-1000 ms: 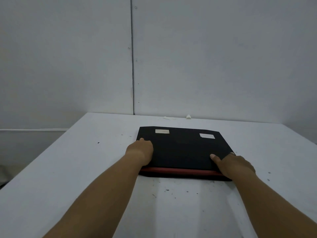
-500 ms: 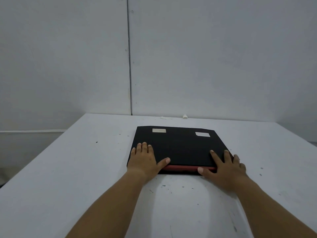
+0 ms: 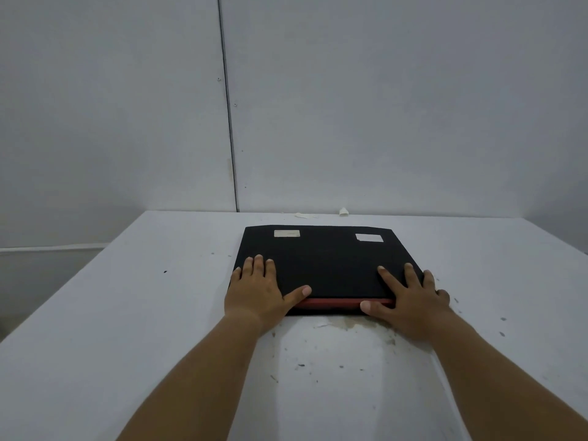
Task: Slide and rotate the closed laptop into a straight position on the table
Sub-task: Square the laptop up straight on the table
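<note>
A closed black laptop [image 3: 324,261] with a red strip along its near edge and two pale stickers near its far edge lies flat on the white table [image 3: 133,313]. Its edges run nearly parallel to the table's far edge. My left hand [image 3: 257,291] rests flat on the laptop's near left corner, fingers spread, thumb along the near edge. My right hand [image 3: 410,297] lies flat on the near right corner, fingers spread over the lid and thumb at the red strip.
A grey panelled wall [image 3: 350,106] rises right behind the table's far edge. Small white scraps [image 3: 343,212] lie at that far edge. Dark specks and scuffs mark the table surface in front of the laptop. The table's left edge drops off beside my left arm.
Both hands went from gripping the laptop's near corners to lying flat with fingers spread. The laptop turned slightly and now sits squarer to the table's far edge.
</note>
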